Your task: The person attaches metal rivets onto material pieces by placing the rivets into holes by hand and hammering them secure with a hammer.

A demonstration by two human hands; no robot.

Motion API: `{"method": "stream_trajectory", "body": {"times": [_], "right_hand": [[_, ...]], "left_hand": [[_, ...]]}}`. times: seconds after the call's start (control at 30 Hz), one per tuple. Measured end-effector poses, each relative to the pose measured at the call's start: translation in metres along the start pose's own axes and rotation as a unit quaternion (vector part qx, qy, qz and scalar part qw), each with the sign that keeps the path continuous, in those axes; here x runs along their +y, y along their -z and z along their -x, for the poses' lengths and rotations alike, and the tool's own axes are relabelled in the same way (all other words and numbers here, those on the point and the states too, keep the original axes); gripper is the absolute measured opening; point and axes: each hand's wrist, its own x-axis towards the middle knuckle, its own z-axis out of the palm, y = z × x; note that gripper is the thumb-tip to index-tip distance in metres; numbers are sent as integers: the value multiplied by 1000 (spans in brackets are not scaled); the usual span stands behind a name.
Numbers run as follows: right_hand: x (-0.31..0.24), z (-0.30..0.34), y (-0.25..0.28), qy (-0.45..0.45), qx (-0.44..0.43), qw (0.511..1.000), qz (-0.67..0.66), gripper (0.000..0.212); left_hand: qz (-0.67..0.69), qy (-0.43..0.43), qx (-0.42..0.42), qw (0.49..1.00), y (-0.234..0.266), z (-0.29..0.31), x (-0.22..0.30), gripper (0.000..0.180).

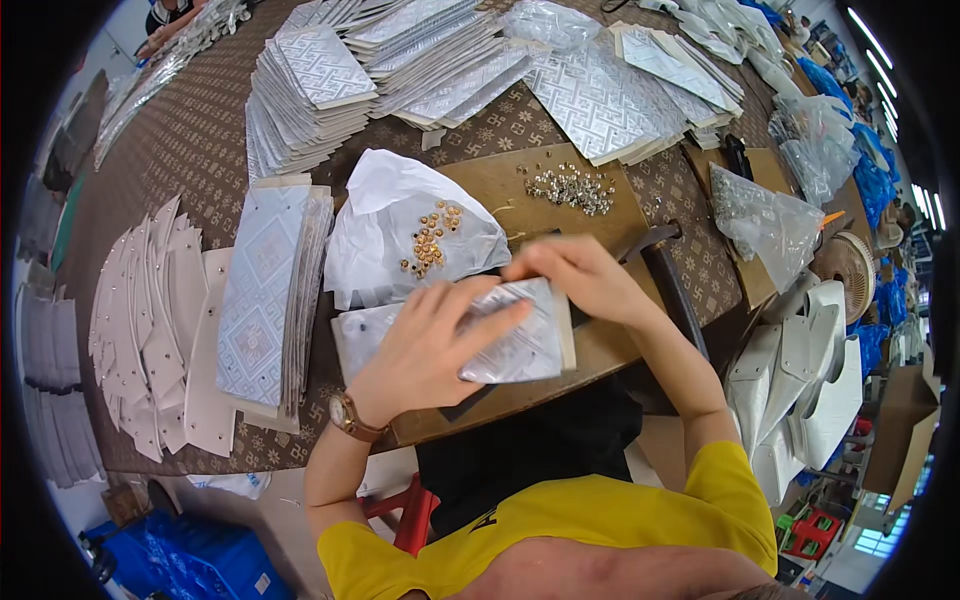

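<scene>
A silver patterned panel (540, 352) with a pale backing lies in front of me on a brown board. My left hand (430, 345) rests across it, fingers spread over its surface. At the panel's far edge my right hand (580, 270) is closed in a pinch and slightly blurred; anything between its fingertips is hidden. Just beyond, a white plastic bag (370, 205) is spread out, with small gold-coloured metal studs (430, 242) on it. A heap of small silver-coloured studs (572, 190) lies on the far part of the board (480, 172).
At the left stand a stack of patterned panels (262, 290) and fanned pale pieces with studs (150, 335). More silver panel stacks (320, 70) line the far side. A dark metal arm (675, 295) and white shaped pieces (795, 375) are to the right.
</scene>
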Motion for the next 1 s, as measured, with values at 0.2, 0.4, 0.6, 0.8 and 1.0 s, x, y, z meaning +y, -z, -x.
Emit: {"method": "stream_trajectory", "body": {"times": [0.2, 0.4, 0.6, 0.8, 1.0], "right_hand": [[24, -80, 0, 153, 85, 954, 245, 16], [38, -92, -15, 290, 102, 848, 431, 15], [41, -86, -22, 284, 111, 836, 456, 15], [12, -20, -22, 251, 73, 879, 398, 16], [18, 15, -25, 137, 0, 931, 339, 15]], "left_hand": [[70, -9, 35, 997, 19, -1, -10, 87], [80, -13, 16, 997, 10, -2, -6, 87], [76, 25, 74, 994, 8, -1, -7, 84], [33, 129, 216, 967, 21, 3, -19, 87], [16, 141, 206, 968, 14, 3, -24, 81]]}}
